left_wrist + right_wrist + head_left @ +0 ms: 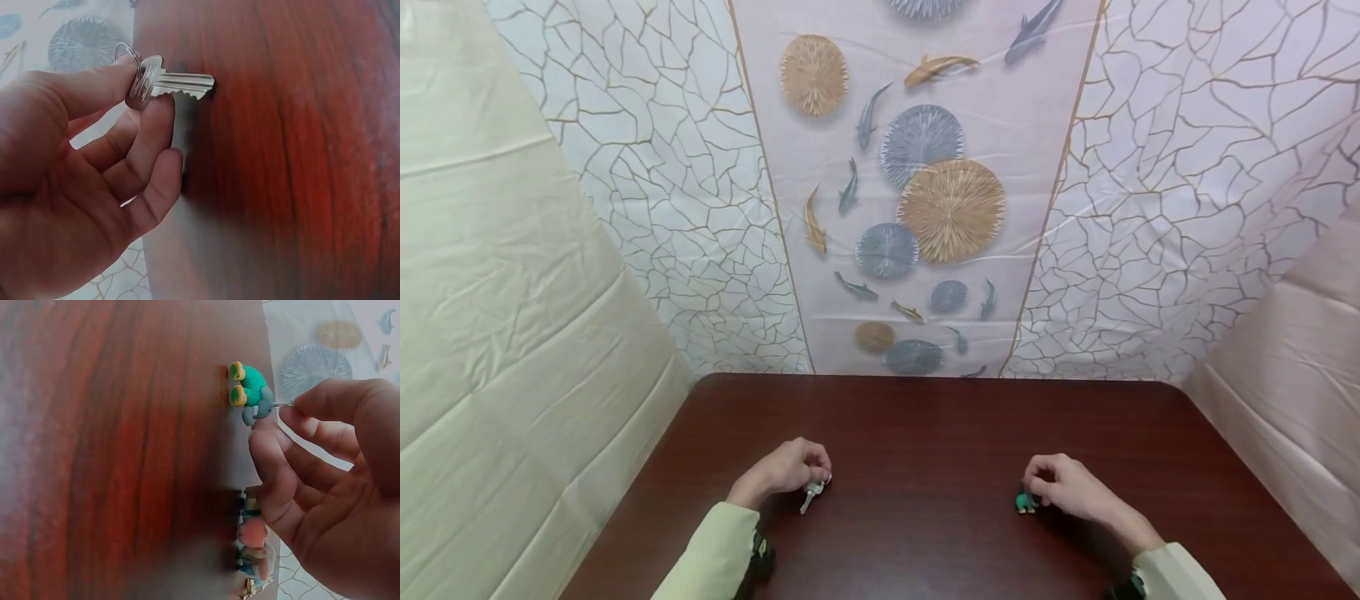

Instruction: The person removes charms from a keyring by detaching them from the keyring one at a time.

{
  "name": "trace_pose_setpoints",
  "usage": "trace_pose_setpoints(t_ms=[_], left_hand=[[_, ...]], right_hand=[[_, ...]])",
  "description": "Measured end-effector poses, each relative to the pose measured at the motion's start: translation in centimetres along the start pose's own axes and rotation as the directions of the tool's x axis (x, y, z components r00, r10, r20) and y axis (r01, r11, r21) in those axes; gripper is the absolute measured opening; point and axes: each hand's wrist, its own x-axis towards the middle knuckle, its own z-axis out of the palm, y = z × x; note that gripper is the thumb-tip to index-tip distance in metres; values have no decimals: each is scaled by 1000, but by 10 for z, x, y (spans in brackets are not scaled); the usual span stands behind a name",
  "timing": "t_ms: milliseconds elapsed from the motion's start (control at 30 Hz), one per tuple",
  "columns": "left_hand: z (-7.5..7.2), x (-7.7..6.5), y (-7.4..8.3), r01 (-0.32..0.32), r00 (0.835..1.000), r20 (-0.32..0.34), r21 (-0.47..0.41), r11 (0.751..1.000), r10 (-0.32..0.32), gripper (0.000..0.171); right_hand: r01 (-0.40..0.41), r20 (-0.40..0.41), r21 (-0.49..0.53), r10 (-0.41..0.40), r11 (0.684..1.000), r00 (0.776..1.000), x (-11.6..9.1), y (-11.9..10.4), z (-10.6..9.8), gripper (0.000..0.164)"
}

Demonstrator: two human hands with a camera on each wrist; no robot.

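My left hand pinches a silver key by its head between thumb and fingers. A thin metal ring loops through the head. The blade sticks out, its tip close to the dark table; contact I cannot tell. My right hand pinches a thin metal piece on top of a small figurine charm. Green legs, yellow shoes and grey upper parts show on the figurine. Its shoes hang at or just above the tabletop. The two hands are well apart, left and right.
The reddish-brown table has rounded far corners. Behind it hangs a patterned cloth with fish and round motifs; plain pale cloth hangs at the sides. Blurred coloured objects show beyond the right fingers in the right wrist view.
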Motion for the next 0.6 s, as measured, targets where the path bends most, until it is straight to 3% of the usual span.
trace_pose_setpoints(t_ms=[233,433,600], left_hand=[[1,1,1,89,996,-21,40,995,-89,9],[2,4,2,117,992,-51,119,986,-112,11],[0,6,4,146,989,-22,106,984,-144,10]], right_hand=[[-51,1,-34,51,998,999,3,-2,-4,9],[-88,32,7,88,996,996,4,-1,-14,12],[-107,61,47,104,993,993,3,1,-20,13]])
